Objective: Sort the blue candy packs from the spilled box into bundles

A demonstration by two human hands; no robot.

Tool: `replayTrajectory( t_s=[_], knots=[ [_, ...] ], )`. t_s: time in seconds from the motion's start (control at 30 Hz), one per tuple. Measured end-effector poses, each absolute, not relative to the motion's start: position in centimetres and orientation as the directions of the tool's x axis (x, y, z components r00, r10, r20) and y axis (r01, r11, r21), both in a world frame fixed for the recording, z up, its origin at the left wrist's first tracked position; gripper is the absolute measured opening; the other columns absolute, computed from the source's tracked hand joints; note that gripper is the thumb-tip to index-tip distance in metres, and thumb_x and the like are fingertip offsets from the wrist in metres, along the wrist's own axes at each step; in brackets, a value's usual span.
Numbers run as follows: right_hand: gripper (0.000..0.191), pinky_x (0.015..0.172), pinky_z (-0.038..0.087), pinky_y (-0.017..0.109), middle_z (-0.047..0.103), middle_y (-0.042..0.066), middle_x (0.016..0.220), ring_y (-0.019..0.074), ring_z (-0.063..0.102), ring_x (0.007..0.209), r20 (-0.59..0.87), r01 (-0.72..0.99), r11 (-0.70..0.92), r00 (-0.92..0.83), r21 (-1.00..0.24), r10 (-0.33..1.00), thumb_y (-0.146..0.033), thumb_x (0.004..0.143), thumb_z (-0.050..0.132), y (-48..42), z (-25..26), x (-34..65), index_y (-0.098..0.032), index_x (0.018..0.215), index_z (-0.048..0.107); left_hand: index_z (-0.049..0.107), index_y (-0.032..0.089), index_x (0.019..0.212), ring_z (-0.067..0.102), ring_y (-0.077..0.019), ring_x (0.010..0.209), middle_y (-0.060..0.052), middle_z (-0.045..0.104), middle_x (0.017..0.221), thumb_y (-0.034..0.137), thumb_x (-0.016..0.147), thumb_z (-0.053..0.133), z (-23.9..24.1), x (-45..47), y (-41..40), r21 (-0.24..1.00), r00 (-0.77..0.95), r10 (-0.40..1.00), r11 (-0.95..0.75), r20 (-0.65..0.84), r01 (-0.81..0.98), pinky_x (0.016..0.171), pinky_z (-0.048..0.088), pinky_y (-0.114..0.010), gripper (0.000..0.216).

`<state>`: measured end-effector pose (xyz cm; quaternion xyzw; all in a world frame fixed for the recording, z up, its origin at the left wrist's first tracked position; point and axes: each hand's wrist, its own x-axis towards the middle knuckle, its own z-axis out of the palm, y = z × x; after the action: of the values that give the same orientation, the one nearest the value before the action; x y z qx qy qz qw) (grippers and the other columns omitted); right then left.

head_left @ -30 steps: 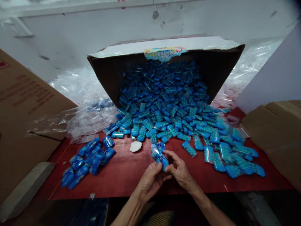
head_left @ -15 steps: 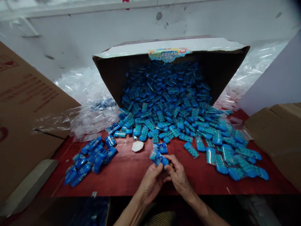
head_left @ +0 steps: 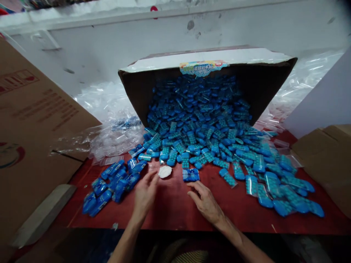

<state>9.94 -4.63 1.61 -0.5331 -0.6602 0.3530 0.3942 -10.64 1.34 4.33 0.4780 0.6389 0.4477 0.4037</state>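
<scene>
Blue wrap [head_left: 191,175] lies between bottles [head_left: 191,137] and parted right fingers [head_left: 196,185]; left fingers [head_left: 154,181], near white lump [head_left: 165,172], unclear.

The red worktop [head_left: 170,208] looks smooth, with a dull sheen. The blue containers [head_left: 192,137] heaped at the middle are glossy plastic with clear bodies. Printed blue film wraps the packs [head_left: 119,182] on the left, shiny and slightly creased; the flat sleeves [head_left: 191,174] near the right fingers [head_left: 190,185] share that sheen. The white lump [head_left: 165,171] appears matt and uneven. Matt brown cardboard forms the left carton [head_left: 49,106]; crinkled clear plastic [head_left: 109,106] glints beside it.
</scene>
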Motion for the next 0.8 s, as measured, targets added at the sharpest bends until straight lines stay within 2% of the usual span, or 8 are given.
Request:
replayTrajectory(
  t_s=[0.07, 0.1, 0.23, 0.33, 0.4, 0.47, 0.57, 0.8],
  knots=[
    [0.019, 0.072, 0.043, 0.026, 0.056, 0.002, 0.082, 0.0146, 0.053, 0.075, 0.149, 0.452, 0.208, -0.163, -0.868, 0.975, -0.019, 0.080, 0.044, -4.9, 1.6, 9.5, -0.021, 0.096, 0.055, 0.058, 0.020, 0.102, 0.036, -0.0284, 0.117, -0.011, 0.052, 0.119, 0.030, 0.064, 0.061, 2.9, -9.4, 2.2, 0.780, -0.031, 0.995, -0.057, 0.098, 0.623, 0.098, 0.023, -0.043, 0.040],
    [0.020, 0.071, 0.044, 0.026, 0.057, 0.002, 0.082, 0.0147, 0.054, 0.074, 0.148, 0.470, 0.219, -0.184, -0.855, 0.972, -0.019, 0.080, 0.044, -5.0, 1.7, 9.4, -0.021, 0.097, 0.055, 0.056, 0.018, 0.106, 0.028, -0.0298, 0.122, -0.013, 0.046, 0.125, 0.030, 0.066, 0.059, 2.0, -8.8, 2.5, 0.665, 0.040, 0.993, -0.106, 0.114, 0.740, 0.099, 0.019, -0.046, 0.042],
    [0.031, 0.069, 0.046, 0.028, 0.057, 0.006, 0.094, 0.0177, 0.057, 0.080, 0.140, 0.597, 0.266, -0.249, -0.757, 0.958, -0.015, 0.080, 0.039, -4.4, 2.3, 8.3, -0.022, 0.109, 0.049, 0.041, 0.012, 0.122, 0.021, -0.0312, 0.125, -0.020, 0.030, 0.134, 0.029, 0.077, 0.043, -0.9, -8.2, 3.0, 0.365, 0.134, 0.989, -0.150, 0.068, 0.919, 0.096, 0.018, -0.053, 0.048],
    [0.052, 0.066, 0.047, 0.031, 0.059, 0.009, 0.102, 0.0214, 0.059, 0.082, 0.105, 0.691, 0.301, -0.311, -0.658, 0.945, -0.006, 0.075, 0.037, -2.5, 2.6, 6.0, -0.021, 0.125, 0.034, 0.033, 0.012, 0.127, 0.026, -0.0256, 0.124, -0.017, 0.031, 0.134, 0.023, 0.080, 0.033, -2.1, -9.4, 2.7, 0.322, 0.222, 0.972, -0.235, 0.076, 0.917, 0.097, 0.020, -0.047, 0.048],
    [0.060, 0.064, 0.046, 0.034, 0.065, 0.010, 0.088, 0.0232, 0.060, 0.077, 0.064, 0.708, 0.300, -0.340, -0.639, 0.938, -0.005, 0.072, 0.039, -0.9, 2.6, 3.9, -0.017, 0.129, 0.027, 0.034, 0.012, 0.127, 0.029, -0.0243, 0.123, -0.016, 0.037, 0.132, 0.018, 0.078, 0.033, -2.3, -10.3, 2.6, 0.296, 0.239, 0.969, -0.247, 0.065, 0.923, 0.098, 0.020, -0.044, 0.049],
    [0.052, 0.065, 0.046, 0.036, 0.067, 0.011, 0.077, 0.0226, 0.061, 0.071, 0.053, 0.698, 0.265, -0.310, -0.666, 0.949, -0.007, 0.074, 0.037, 0.6, 2.3, 1.9, -0.009, 0.126, 0.031, 0.038, 0.012, 0.125, 0.029, -0.0255, 0.123, -0.016, 0.040, 0.130, 0.015, 0.075, 0.036, -2.1, -10.9, 2.7, 0.254, 0.224, 0.973, -0.230, 0.054, 0.939, 0.099, 0.018, -0.043, 0.050],
    [0.041, 0.066, 0.044, 0.036, 0.067, 0.010, 0.079, 0.0199, 0.060, 0.072, 0.058, 0.702, 0.230, -0.260, -0.674, 0.964, -0.008, 0.078, 0.031, 1.9, 1.9, 0.6, -0.007, 0.119, 0.039, 0.042, 0.016, 0.123, 0.028, -0.0257, 0.123, -0.012, 0.040, 0.131, 0.016, 0.075, 0.037, -1.6, -10.7, 2.8, 0.220, 0.223, 0.973, -0.229, 0.051, 0.948, 0.098, 0.018, -0.044, 0.048],
    [0.016, 0.061, 0.044, 0.031, 0.064, 0.006, 0.076, 0.0205, 0.057, 0.068, 0.057, 0.759, 0.264, -0.288, -0.595, 0.956, -0.015, 0.076, 0.046, -0.7, 2.6, 6.2, -0.020, 0.084, 0.059, 0.051, 0.017, 0.114, 0.037, -0.0265, 0.117, -0.012, 0.047, 0.124, 0.021, 0.079, 0.035, -1.2, -8.4, 3.2, 0.320, 0.149, 0.983, -0.175, 0.105, 0.931, 0.094, 0.024, -0.046, 0.039]
  ],
)
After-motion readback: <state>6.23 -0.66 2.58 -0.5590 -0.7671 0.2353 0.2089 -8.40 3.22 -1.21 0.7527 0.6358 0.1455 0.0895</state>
